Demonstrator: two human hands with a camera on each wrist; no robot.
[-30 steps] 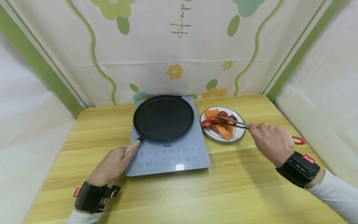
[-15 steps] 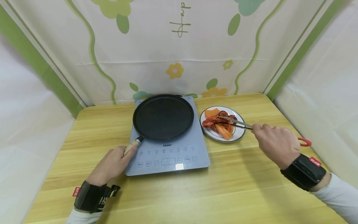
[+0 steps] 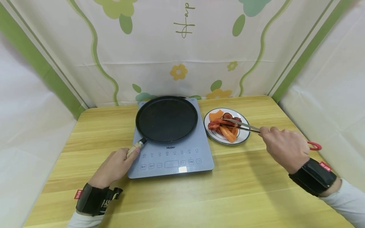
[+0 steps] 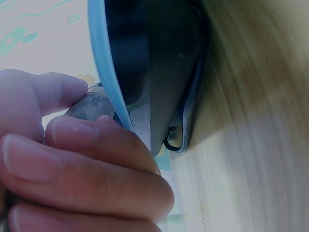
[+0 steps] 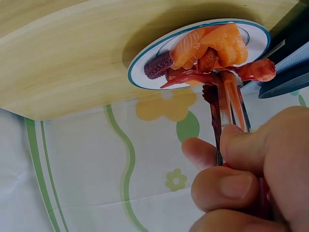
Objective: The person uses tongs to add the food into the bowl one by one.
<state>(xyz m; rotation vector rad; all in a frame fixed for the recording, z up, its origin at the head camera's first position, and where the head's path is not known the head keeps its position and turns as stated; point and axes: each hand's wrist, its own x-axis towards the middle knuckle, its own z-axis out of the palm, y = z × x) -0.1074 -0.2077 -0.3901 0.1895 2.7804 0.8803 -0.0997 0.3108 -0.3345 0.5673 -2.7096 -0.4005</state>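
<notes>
My left hand (image 3: 114, 167) grips the wooden handle (image 3: 132, 151) of a flat black frying pan (image 3: 166, 118). The pan sits on a grey Haier induction cooktop (image 3: 171, 172). To the right, my right hand (image 3: 285, 145) holds metal tongs (image 3: 247, 127) with a red end. Their tips pinch a long red piece of food (image 5: 258, 71), held over a white plate (image 3: 243, 135) with a dark rim. On the plate lie orange slices that look like salmon (image 5: 227, 43) and a dark purple tentacle-like piece (image 5: 158, 65).
The plate stands close to the cooktop's right edge on a wooden table (image 3: 185, 202). A white cloth wall (image 3: 148, 47) with flower print rises behind the table, with white cloth sides left and right. Both wrists wear black straps (image 3: 313, 177).
My right hand has drawn a little to the right with the tongs, and the red piece has shifted slightly right with them. My left hand and the pan have stayed in place.
</notes>
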